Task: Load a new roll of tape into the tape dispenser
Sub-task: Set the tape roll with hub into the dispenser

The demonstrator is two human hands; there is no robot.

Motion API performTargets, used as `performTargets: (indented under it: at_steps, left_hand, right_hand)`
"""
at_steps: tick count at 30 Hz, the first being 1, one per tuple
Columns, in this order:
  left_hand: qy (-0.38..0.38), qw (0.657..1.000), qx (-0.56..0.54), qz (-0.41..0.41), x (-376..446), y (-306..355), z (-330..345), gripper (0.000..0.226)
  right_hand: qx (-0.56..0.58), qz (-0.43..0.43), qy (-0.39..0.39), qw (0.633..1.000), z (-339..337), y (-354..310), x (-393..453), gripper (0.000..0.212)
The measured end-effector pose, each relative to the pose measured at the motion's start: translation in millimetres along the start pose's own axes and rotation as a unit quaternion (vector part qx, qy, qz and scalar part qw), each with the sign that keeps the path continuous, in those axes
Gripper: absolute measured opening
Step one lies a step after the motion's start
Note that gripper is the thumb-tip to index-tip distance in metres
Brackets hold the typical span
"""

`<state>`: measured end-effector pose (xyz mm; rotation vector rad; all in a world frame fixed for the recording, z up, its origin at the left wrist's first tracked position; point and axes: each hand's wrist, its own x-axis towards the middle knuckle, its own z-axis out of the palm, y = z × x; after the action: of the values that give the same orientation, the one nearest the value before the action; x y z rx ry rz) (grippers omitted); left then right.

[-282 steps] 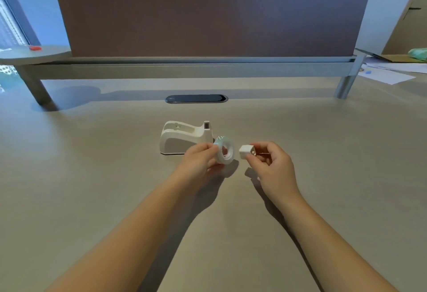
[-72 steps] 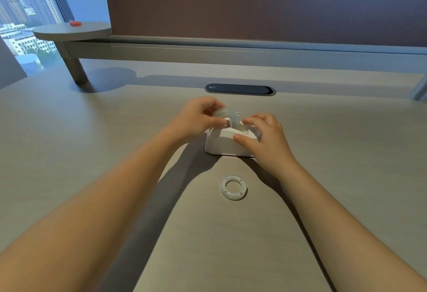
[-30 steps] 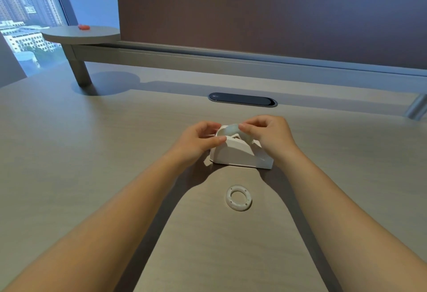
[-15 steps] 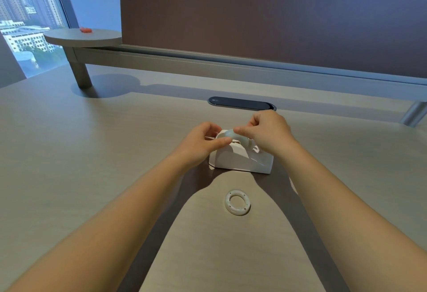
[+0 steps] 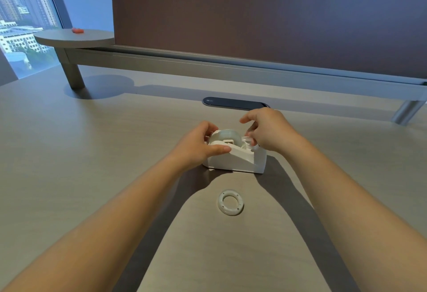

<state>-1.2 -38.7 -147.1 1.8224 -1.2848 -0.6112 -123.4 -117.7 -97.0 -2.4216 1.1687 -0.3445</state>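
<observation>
Nearest the viewer, at 6 o'clock from the work, an empty white ring (image 5: 230,203), apparently a spent tape core, lies flat on the desk (image 5: 69,153), well apart from both hands. Beyond it stands the white tape dispenser (image 5: 235,160), its cutter end at 3 o'clock. The new tape roll (image 5: 227,135) sits upright in the dispenser's cradle, its hub resting in the side slots. The left hand (image 5: 196,147) clasps the dispenser's 9 o'clock end, thumb laid along the near wall, fingers curled behind the roll. The right hand (image 5: 269,131) is pinched narrow above the cutter, apparently holding the free tape end; the strip itself is too faint to confirm. Farther off lie a dark cable grommet (image 5: 235,104) at 12 o'clock and the partition (image 5: 254,25).

Judged step: drawing the tape end to the cutter. To do it well, keep the left hand pressing the base down, pull the strip level and taut toward 3 o'clock, and press it squarely onto the blade ledge so that it adheres without twisting.
</observation>
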Motion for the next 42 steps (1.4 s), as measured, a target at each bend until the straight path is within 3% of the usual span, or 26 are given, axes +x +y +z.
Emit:
performTargets:
  at_steps: [5,9,13,17,29,36,39,42]
  left_hand:
    - [0.003,1.000,-0.005,-0.003,0.3,-1.6,0.5,0.051]
    - [0.006,1.000,-0.003,-0.002,0.9,-1.6,0.7,0.050]
    - [0.006,1.000,-0.011,-0.002,0.0,-2.3,1.3,0.049]
    - [0.006,1.000,-0.011,-0.005,-0.5,-2.7,1.3,0.050]
    - [0.010,1.000,-0.016,-0.007,-0.6,-2.2,1.6,0.048]
    - [0.012,1.000,-0.019,-0.011,-1.7,-0.7,3.1,0.047]
    - [0.011,1.000,-0.020,-0.011,-1.6,-1.0,3.3,0.044]
    - [0.007,0.999,-0.029,-0.012,-1.5,-2.4,3.3,0.035]
  right_hand:
    - [-0.009,0.000,-0.025,1.000,-5.4,1.8,0.1,0.036]
    - [0.127,0.024,-0.012,0.992,-11.8,11.0,-0.2,0.023]
    - [0.241,0.036,0.050,0.968,-9.4,22.8,-5.2,0.005]
    - [0.293,0.073,0.077,0.950,0.8,39.1,-8.8,0.022]
    - [0.351,0.149,0.040,0.924,6.6,55.6,-10.5,0.018]
    - [0.484,0.253,-0.068,0.835,13.3,62.2,-14.2,0.018]
    - [0.516,0.285,-0.073,0.805,15.9,63.0,-14.7,0.022]
    - [0.527,0.286,-0.062,0.798,18.5,62.7,-13.3,0.024]
